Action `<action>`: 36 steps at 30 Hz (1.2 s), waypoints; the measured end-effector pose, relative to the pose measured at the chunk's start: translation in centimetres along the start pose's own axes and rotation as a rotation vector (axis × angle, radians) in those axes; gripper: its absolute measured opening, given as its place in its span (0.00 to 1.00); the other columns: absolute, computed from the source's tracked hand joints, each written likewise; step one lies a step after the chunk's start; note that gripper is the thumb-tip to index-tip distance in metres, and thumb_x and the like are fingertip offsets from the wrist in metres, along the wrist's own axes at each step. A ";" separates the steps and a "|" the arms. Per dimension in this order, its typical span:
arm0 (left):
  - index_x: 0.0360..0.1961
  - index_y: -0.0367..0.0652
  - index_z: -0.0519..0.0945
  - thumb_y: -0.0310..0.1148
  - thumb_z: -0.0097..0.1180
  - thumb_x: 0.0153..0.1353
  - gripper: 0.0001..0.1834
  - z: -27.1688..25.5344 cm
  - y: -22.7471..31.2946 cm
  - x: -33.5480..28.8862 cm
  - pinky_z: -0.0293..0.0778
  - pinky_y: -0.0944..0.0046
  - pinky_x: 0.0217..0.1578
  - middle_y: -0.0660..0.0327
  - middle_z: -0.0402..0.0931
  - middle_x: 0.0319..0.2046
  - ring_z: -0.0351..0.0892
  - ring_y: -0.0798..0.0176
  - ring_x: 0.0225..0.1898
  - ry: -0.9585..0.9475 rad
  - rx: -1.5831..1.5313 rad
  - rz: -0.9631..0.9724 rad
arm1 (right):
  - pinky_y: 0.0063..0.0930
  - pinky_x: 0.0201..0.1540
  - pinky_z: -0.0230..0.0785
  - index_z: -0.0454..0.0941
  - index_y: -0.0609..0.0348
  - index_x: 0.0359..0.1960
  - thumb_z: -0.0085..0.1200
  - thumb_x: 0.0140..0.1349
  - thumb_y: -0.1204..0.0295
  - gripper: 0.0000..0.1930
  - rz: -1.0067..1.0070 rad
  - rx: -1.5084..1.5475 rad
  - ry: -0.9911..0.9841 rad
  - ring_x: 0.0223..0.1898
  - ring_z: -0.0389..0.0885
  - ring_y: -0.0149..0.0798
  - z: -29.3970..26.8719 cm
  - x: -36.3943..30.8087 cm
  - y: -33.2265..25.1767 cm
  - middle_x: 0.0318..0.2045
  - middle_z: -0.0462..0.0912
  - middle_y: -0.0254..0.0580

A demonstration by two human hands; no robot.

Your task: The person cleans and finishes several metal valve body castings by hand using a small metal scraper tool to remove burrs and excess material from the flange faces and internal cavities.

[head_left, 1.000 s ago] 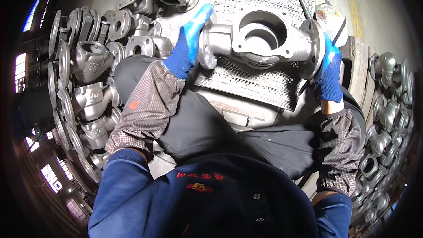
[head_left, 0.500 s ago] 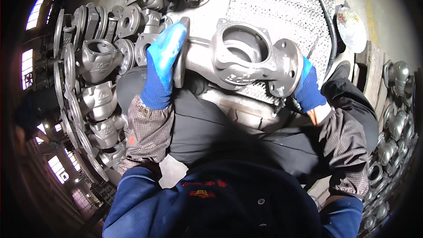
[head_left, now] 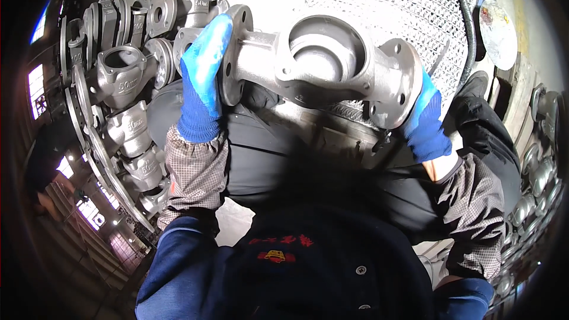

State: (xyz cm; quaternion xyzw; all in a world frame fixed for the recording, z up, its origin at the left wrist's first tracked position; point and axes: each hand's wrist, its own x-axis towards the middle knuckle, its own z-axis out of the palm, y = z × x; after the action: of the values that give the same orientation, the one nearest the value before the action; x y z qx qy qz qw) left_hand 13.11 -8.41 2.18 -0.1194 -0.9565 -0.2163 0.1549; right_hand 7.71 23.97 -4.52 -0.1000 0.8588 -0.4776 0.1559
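Observation:
A grey cast-metal valve body (head_left: 267,62) with a flange at each end is held up between my hands, above my lap. Its wide round opening faces up toward me and shows a ring-shaped seat inside. My left hand (head_left: 206,71), in a blue coated glove, grips the left flange from its outer side. My right hand (head_left: 425,117), gloved the same way, is closed round the outer side of the right flange; most of its fingers are hidden behind the metal.
Several similar valve bodies (head_left: 127,80) are stacked at my left, more at the top left. A bright textured metal sheet (head_left: 385,0) lies ahead, with a dark hose (head_left: 465,18) along its right edge. A stained pale disc (head_left: 498,32) and many castings (head_left: 542,172) are at the right.
The valve body has been tilted so that its large opening faces me more and shows more of the inside. Both hands stay on the flanges. The whole view has shifted slightly.

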 end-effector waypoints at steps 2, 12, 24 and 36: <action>0.56 0.36 0.70 0.25 0.50 0.61 0.20 0.0 0.0 -0.1 0.73 0.58 0.51 0.45 0.74 0.49 0.77 0.49 0.49 0.012 0.028 0.029 | 0.32 0.43 0.71 0.69 0.65 0.52 0.46 0.62 0.76 0.16 -0.034 0.017 -0.009 0.40 0.80 0.45 0.0 0.9 -0.1 0.39 0.79 0.54; 0.52 0.35 0.74 0.20 0.51 0.58 0.18 -1.0 1.9 1.1 0.74 0.58 0.50 0.46 0.76 0.46 0.78 0.47 0.48 0.041 0.127 0.068 | 0.33 0.43 0.71 0.69 0.65 0.51 0.46 0.61 0.75 0.16 -0.021 -0.114 -0.007 0.40 0.80 0.47 -0.4 3.9 3.7 0.39 0.79 0.55; 0.63 0.30 0.59 0.37 0.61 0.55 0.39 -1.2 9.7 6.6 0.62 0.59 0.59 0.42 0.61 0.61 0.64 0.51 0.61 -0.131 -0.380 -0.259 | 0.35 0.43 0.71 0.69 0.65 0.50 0.47 0.61 0.74 0.15 -0.020 -0.285 -0.045 0.40 0.80 0.50 -2.6 8.1 7.1 0.38 0.78 0.56; 0.63 0.32 0.61 0.29 0.51 0.60 0.30 0.2 6.8 6.1 0.67 0.76 0.34 0.65 0.71 0.33 0.67 0.75 0.30 0.079 -0.626 -0.451 | 0.38 0.41 0.69 0.73 0.68 0.45 0.42 0.65 0.61 0.20 0.278 0.323 0.154 0.38 0.78 0.49 -2.5 4.1 5.9 0.32 0.80 0.55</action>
State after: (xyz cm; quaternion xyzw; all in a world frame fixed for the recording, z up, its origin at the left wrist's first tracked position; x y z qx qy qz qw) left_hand 9.46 -1.41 6.72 0.0609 -0.8399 -0.5307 0.0962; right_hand 2.87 27.72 -9.05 0.0826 0.7860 -0.5891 0.1682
